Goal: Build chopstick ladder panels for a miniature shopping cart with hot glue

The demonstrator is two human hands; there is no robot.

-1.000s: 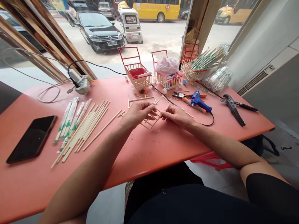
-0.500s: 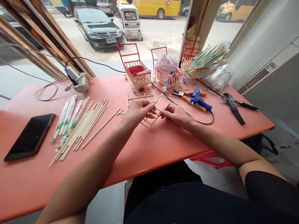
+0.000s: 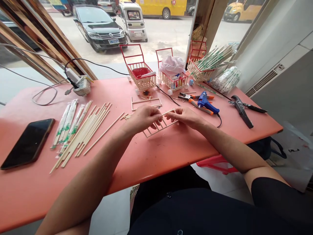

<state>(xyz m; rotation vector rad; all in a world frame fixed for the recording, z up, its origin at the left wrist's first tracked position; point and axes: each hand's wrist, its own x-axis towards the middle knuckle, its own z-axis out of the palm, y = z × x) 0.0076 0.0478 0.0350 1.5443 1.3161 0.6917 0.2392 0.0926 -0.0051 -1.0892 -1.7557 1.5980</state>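
Between my hands is a small ladder-like frame of wooden sticks (image 3: 158, 130), tilted just above the pink table (image 3: 156, 160). My left hand (image 3: 144, 118) is closed on its left part, fingers and thumb around the upper rail. At the right end my right hand (image 3: 184, 117) pinches the same frame; its fingertips partly cover the joints there. Behind them a rectangular stick frame (image 3: 146, 103) lies flat on the table. Short cut sticks (image 3: 127, 116) lie just past my left wrist.
Loose chopsticks (image 3: 85, 133), wrapped chopsticks (image 3: 65, 124) and a phone (image 3: 28, 142) lie at left. Miniature stick carts (image 3: 144, 82) stand at the back. Right of my hands are pliers (image 3: 194, 102), a blue glue gun (image 3: 206, 102) with its cord, and a black cutter (image 3: 242, 111).
The stick frame has turned from a diamond-like angle to a long, slanted ladder view. My right hand has shifted its grip along it. The whole view has moved slightly.
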